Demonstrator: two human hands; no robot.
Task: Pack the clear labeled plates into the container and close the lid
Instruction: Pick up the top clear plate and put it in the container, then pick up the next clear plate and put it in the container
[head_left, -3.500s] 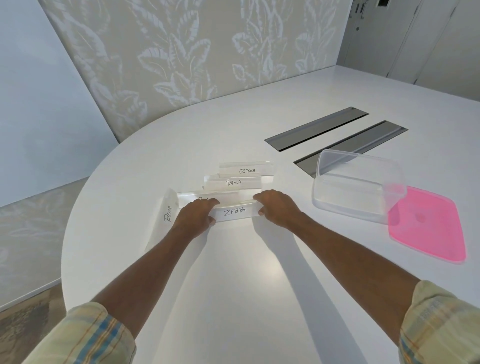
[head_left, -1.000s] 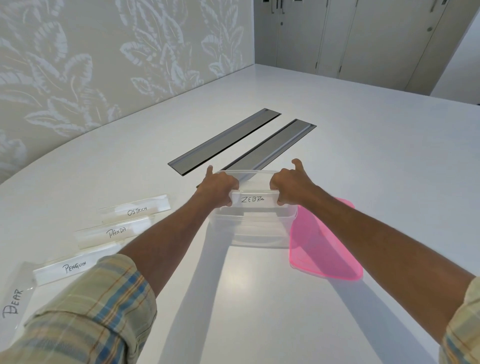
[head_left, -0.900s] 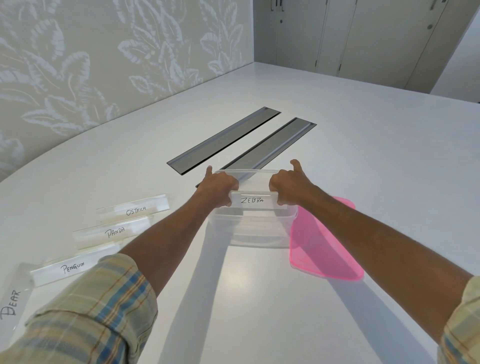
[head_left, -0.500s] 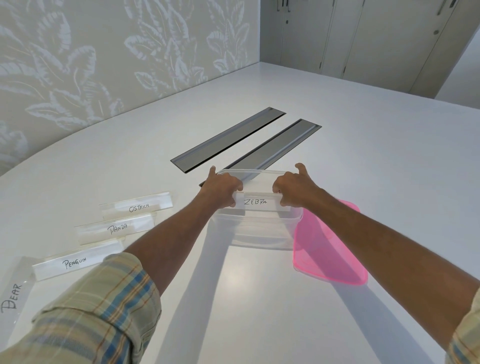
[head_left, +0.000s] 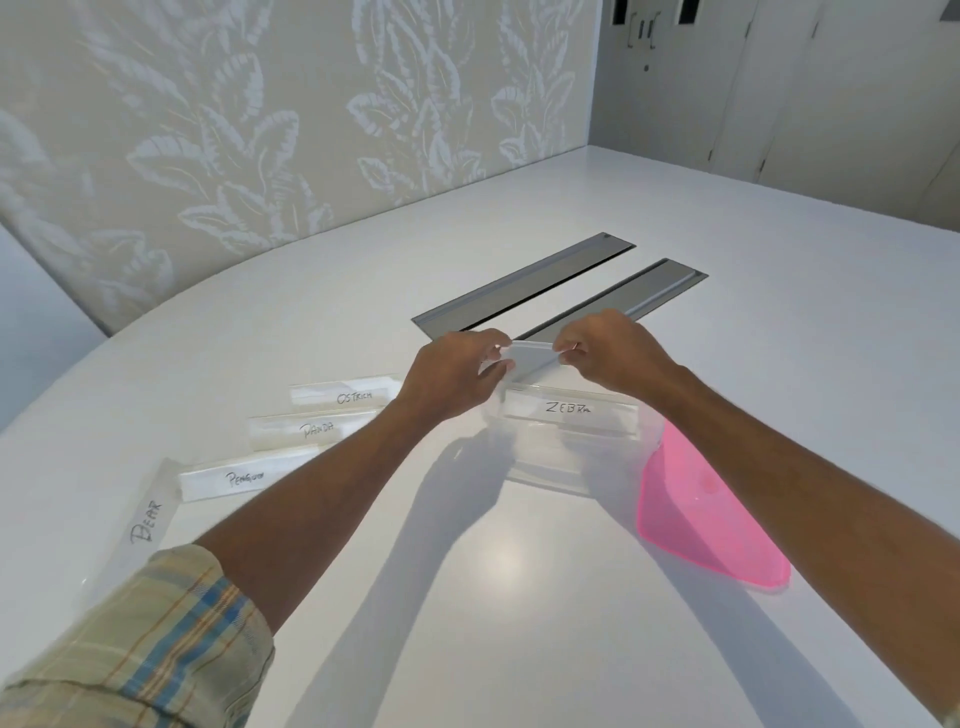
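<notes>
The clear plate labeled ZEBRA (head_left: 569, 410) stands on edge inside the clear container (head_left: 545, 465), along its near wall, with no hand on it. My left hand (head_left: 454, 382) and my right hand (head_left: 615, 358) hover over the container's far half, fingers loosely curled and holding nothing. On the table to the left lie the plates labeled OSTRICH (head_left: 348, 397), PANDA (head_left: 311, 428), PENGUIN (head_left: 244, 478) and BEAR (head_left: 148, 525). The pink lid (head_left: 696, 512) lies flat against the container's right side.
Two grey recessed slots (head_left: 519, 283) (head_left: 639, 293) run diagonally across the white table (head_left: 467, 597) just behind the container. A leaf-patterned wall stands at the back left and cabinet doors at the back right.
Both hands carried the ZEBRA plate from the table to the container and lowered it in. Now they have let go of it and shifted to the far side.
</notes>
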